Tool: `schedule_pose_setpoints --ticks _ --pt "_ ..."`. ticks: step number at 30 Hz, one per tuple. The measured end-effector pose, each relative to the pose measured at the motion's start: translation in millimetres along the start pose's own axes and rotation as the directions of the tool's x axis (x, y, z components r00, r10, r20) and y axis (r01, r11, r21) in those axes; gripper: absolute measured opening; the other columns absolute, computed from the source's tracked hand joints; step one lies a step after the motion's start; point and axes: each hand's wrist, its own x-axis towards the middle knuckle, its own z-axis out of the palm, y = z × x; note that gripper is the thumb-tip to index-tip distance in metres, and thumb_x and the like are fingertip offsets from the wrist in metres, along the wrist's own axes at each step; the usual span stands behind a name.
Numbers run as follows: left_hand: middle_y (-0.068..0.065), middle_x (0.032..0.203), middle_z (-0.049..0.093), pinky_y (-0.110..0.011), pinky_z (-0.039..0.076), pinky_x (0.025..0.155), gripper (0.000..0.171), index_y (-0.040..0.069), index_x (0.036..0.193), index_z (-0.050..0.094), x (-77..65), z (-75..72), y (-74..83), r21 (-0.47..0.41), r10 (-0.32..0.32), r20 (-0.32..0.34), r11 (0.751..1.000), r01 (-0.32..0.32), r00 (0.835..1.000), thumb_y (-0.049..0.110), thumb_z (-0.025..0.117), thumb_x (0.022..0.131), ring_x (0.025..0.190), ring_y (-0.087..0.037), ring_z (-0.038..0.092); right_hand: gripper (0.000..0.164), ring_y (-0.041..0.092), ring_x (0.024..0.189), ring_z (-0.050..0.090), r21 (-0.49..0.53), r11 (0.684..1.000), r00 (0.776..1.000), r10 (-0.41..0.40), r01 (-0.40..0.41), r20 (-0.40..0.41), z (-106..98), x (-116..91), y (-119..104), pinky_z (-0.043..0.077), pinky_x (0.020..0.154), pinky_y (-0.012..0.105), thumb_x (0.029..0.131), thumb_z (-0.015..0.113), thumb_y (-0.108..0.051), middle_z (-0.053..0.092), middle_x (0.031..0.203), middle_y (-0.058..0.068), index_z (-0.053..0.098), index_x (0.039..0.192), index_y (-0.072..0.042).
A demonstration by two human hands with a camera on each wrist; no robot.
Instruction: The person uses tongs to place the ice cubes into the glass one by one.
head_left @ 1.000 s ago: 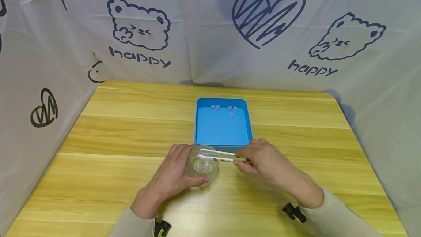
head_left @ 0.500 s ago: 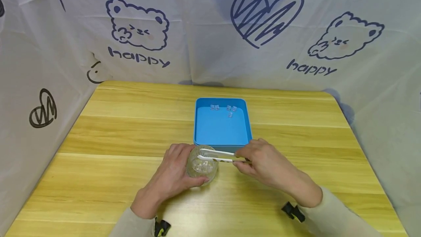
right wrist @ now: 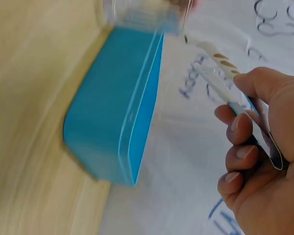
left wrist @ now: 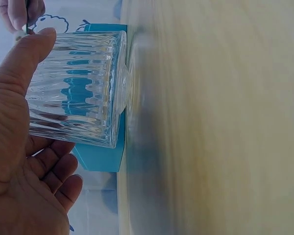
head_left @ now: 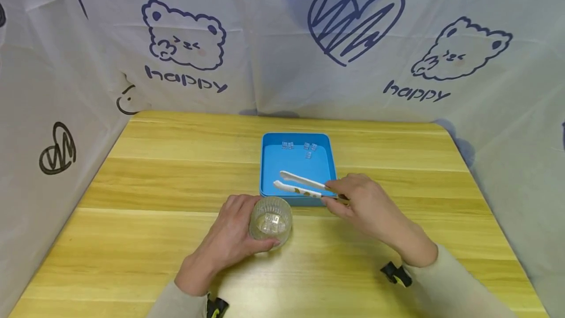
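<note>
My left hand [head_left: 231,232] grips a ribbed clear glass [head_left: 270,217] from its left side, thumb across the near side; the left wrist view shows the glass [left wrist: 78,88] standing on the table. Clear cubes [head_left: 272,221] lie at its bottom. A pair of tongs [head_left: 304,191] with white tips is held in my right hand [head_left: 364,202], over the near part of a blue tray [head_left: 261,161]. The tips stand apart with nothing visible between them. Several clear cubes [head_left: 307,146] lie toward the back of the tray, beyond the tongs.
The wooden table [head_left: 185,161] carries the glass and tray, with the glass just in front of the tray's near wall. A white cloth [head_left: 265,38] with drawn bears and hearts hangs behind and at both sides.
My right hand has carried the tongs from over the glass away from me to above the tray, and their tips have spread wider. My left hand and the glass have stayed put.
</note>
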Motion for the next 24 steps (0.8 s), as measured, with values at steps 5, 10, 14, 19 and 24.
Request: schedule_pose_setpoints --ticks 5,10,14,19,24 --pt "-0.004 0.126 0.064 -0.047 0.048 0.109 0.095 0.008 0.140 0.060 -0.3 0.6 0.2 -0.002 -0.010 0.006 1.000 0.010 1.000 0.057 0.095 0.068 0.120 -0.024 0.054 0.027 0.023 0.077 0.068 -0.065 0.995 0.996 0.079 -0.081 -0.034 -1.4 7.8 24.1 0.060 0.082 0.050 0.097 0.076 -0.022 0.079 0.091 0.011 0.078 0.109 0.002" --pt "-0.005 0.126 0.064 -0.047 0.049 0.107 0.095 0.008 0.140 0.060 -0.2 0.1 0.8 -0.008 -0.013 0.006 1.000 0.013 1.000 0.056 0.096 0.067 0.120 -0.025 0.054 0.021 0.022 0.070 0.062 -0.108 0.983 0.989 0.146 -0.148 -0.030 1.6 14.9 46.1 0.056 0.074 0.046 0.099 0.075 -0.023 0.073 0.078 0.005 0.077 0.096 -0.002" --pt "-0.005 0.126 0.064 -0.047 0.051 0.106 0.095 0.008 0.140 0.060 -0.2 0.3 1.4 -0.014 -0.010 0.006 1.000 0.010 1.000 0.056 0.096 0.067 0.121 -0.025 0.054 0.023 0.021 0.064 0.052 -0.139 0.972 0.982 0.190 -0.190 -0.011 4.5 19.1 58.5 0.047 0.065 0.039 0.100 0.072 -0.022 0.057 0.065 -0.001 0.071 0.084 -0.006" --pt "-0.005 0.126 0.064 -0.047 0.052 0.106 0.094 0.008 0.140 0.060 -0.2 0.5 2.5 -0.021 -0.006 0.004 1.000 0.006 1.000 0.055 0.097 0.067 0.121 -0.026 0.054 0.024 0.020 0.061 0.050 -0.171 0.963 0.976 0.215 -0.209 0.020 5.5 25.0 67.4 0.044 0.061 0.035 0.101 0.071 -0.022 0.056 0.064 0.000 0.072 0.085 -0.003" --pt "-0.006 0.126 0.064 -0.047 0.052 0.106 0.095 0.007 0.140 0.061 -0.1 0.4 3.1 -0.018 -0.005 -0.001 1.000 0.005 1.000 0.055 0.097 0.067 0.121 -0.026 0.054 0.024 0.020 0.064 0.053 -0.207 0.948 0.962 0.262 -0.242 0.077 6.6 32.2 71.4 0.047 0.063 0.034 0.101 0.071 -0.024 0.061 0.067 0.001 0.076 0.092 -0.002"
